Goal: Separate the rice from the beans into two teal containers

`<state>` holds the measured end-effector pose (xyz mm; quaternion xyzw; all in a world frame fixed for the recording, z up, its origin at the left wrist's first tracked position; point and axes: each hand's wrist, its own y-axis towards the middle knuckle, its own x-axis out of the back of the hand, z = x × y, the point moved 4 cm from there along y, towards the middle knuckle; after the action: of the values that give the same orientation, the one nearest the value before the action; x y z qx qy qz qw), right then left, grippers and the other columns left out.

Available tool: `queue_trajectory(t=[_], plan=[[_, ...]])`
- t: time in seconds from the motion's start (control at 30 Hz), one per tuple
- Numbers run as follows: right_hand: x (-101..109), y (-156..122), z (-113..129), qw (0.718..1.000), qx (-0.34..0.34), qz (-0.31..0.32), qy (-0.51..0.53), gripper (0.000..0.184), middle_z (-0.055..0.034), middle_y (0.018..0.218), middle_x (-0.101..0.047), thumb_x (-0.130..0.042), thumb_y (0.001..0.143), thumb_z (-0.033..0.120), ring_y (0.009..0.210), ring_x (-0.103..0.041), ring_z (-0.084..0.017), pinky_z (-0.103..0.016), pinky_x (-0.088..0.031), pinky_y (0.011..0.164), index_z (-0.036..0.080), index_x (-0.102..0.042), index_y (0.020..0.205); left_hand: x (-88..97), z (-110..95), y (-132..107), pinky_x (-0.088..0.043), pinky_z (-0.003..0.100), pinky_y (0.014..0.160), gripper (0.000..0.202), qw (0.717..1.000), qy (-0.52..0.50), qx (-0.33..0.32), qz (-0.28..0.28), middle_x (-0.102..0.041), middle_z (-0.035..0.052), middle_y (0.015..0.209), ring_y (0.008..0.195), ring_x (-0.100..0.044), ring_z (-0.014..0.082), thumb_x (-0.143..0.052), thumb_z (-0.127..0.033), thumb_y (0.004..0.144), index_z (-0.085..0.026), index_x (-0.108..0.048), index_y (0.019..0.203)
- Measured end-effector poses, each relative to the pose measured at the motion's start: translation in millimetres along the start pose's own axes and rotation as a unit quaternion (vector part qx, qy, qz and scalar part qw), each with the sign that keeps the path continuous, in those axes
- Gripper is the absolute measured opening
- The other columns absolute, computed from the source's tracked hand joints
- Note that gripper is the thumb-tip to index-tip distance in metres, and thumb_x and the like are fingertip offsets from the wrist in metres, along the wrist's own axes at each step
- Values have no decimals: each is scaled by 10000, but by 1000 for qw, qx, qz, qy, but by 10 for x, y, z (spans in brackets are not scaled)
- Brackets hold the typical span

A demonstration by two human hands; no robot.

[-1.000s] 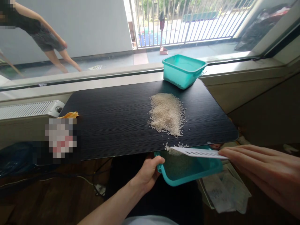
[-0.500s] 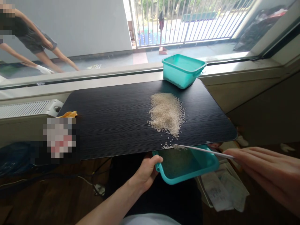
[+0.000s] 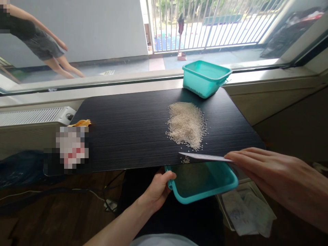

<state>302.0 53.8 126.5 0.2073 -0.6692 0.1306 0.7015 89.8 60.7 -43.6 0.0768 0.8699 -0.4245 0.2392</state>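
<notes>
My left hand (image 3: 160, 186) is closed on the left rim of a teal plastic basket (image 3: 205, 196), held just under the table's near edge with its mouth up. My right hand (image 3: 271, 174) grips a thin white card (image 3: 205, 156), its long edge low over the tabletop near that same edge. A few stray grains (image 3: 186, 160) lie on the near side of the card. Beyond it, a pile of white rice (image 3: 187, 123) spreads over the black table (image 3: 128, 126). The basket's inside is dark, so its contents are hard to make out.
A second teal basket (image 3: 205, 80) stands at the table's far right corner by the window. At the left end lie a blurred-out item (image 3: 73, 147) and a yellow cloth-like thing (image 3: 82, 123). Papers (image 3: 248, 208) sit in a bin below right. Outside the glass, a person (image 3: 46, 44) stands.
My right hand and the card have moved up and away from the table's near edge, toward the rice pile. Fewer grains show at the edge. My left hand still holds the basket there.
</notes>
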Motion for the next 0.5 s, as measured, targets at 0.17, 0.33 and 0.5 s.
queue_trajectory(t=[0.17,0.33,0.5], plan=[[78,29,89,997,74,-35,-7,292,2,886,-677,-324,819,178,773,-635,-124,-191,-514,581,262,-488,1046,2,-14,-10,-461,263,624,226,1000,2,-2,7,-648,29,711,607,-562,121,-590,-112,617,-118,-620,840],[42,-11,48,996,84,-17,19,283,18,882,-671,-343,820,191,770,-630,-111,-174,-506,596,280,-489,1046,-44,1,-8,-456,254,609,139,1000,-6,14,13,-637,27,660,588,-558,118,-604,-125,606,-114,-624,743],[31,-56,-448,1000,-23,-19,-9,274,24,921,-658,-336,851,351,751,-622,-128,-219,-480,574,332,-520,1053,-84,9,-2,-452,249,590,104,1000,-5,20,6,-618,15,627,569,-544,111,-638,-142,577,-117,-608,673]])
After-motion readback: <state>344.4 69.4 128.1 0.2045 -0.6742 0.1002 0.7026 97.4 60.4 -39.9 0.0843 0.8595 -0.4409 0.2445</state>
